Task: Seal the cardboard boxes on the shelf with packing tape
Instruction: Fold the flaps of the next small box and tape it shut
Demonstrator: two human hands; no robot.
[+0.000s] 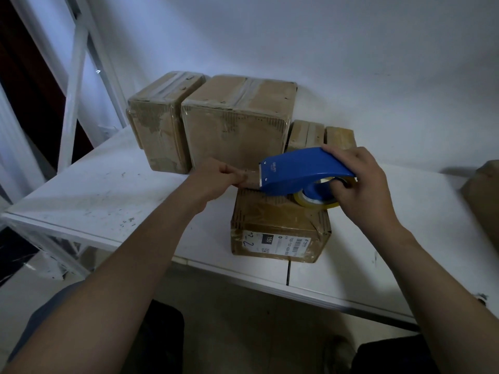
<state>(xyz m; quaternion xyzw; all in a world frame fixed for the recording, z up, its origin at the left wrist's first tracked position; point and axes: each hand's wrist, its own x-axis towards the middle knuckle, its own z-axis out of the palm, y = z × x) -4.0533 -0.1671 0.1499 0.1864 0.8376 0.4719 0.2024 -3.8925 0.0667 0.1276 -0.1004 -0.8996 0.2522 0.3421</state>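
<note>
A small cardboard box point(279, 228) with a white label on its near side sits at the front edge of the white shelf point(108, 195). Just above its top, my right hand point(363, 184) grips a blue tape dispenser point(302, 170) holding a roll of clear yellowish tape point(314, 202). My left hand point(218, 178) pinches the free end of the tape at the dispenser's toothed blade, over the box's far left edge. Two bigger taped boxes, one point(159, 130) beside the other point(235, 122), stand behind against the wall.
Two small low boxes point(321, 134) lie against the wall behind the dispenser. Part of another brown box point(483, 201) shows at the right edge. A white metal shelf frame point(73, 85) rises at the left. The shelf's front edge runs diagonally below the labelled box.
</note>
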